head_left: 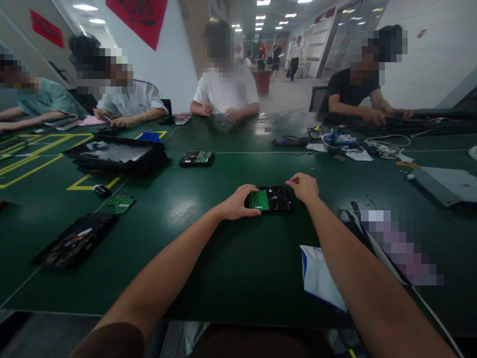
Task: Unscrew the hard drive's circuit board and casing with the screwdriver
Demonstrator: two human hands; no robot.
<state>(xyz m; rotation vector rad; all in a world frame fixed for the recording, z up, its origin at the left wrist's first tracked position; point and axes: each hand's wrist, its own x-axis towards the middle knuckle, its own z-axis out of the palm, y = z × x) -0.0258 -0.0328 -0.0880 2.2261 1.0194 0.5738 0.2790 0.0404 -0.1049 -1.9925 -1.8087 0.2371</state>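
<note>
A black hard drive with a green circuit board lies in front of me on the green table. My left hand grips its left end, thumb along the near edge and fingers on the far edge. At the drive's far right corner is my right hand, its thumb and forefinger pinched together. Something small with a yellowish spot shows at those fingertips, too small to name. A second hard drive sits further back on the left.
Left are a black tray, a loose circuit board and a dark casing. A white-blue packet lies by my right forearm. Cables and a grey metal box stand right. Several people sit across the table.
</note>
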